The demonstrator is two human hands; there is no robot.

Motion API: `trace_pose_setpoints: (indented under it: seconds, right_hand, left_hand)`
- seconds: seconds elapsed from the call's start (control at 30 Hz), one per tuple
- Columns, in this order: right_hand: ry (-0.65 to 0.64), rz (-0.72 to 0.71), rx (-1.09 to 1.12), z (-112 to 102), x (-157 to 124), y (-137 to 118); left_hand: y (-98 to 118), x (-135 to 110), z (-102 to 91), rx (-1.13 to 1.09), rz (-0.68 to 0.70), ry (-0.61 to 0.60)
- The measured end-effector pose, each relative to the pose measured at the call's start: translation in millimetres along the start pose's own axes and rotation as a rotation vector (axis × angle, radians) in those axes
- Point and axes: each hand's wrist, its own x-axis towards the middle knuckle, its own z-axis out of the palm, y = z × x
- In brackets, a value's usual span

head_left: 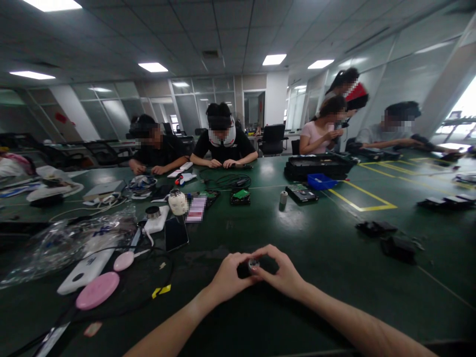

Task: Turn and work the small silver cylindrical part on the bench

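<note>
the dark green worktop [327,248] fills the lower two thirds of the frame, with yellow tape lines [362,198] at centre right. other people [223,141] sit along its far edge across the middle, their own hands down on their own pieces. a long black tray [316,166] lies right of centre with a blue bin [322,181] just beside it. a crumpled clear plastic bag [67,238] sprawls at the left; below it lie a white device [87,267] and a pink disc [97,290], close together, with a dark phone [176,233] towards the centre. at bottom centre the left hand [228,277] and right hand [282,272] meet fingertip to fingertip – both pinched closed around a small dark part [254,265] with a silvery round face, held just above the worktop between them.
</note>
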Motion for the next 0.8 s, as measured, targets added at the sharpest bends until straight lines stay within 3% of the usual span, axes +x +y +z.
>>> trace_pose_setpoints:
  seconds: [0.27,0.47,0.67,0.8]
  right_hand:
    - [0.119,0.086,0.110,6.3,4.8,-4.3]
    - [0.238,0.084,0.067,-11.2,9.6,7.1]
    - [-0.010,0.171,-0.076,-30.8,11.7,46.3]
    - [-0.218,0.182,-0.026,-38.2,13.8,53.8]
  left_hand:
    - [-0.6,0.2,3.9,0.024,0.000,0.028]
    - [2.4,-2.0,0.6,0.046,-0.019,0.005]
    - [3.4,-2.6,-2.1,0.052,-0.041,-0.011]
    - [4.9,-2.8,-2.9,0.065,-0.042,-0.023]
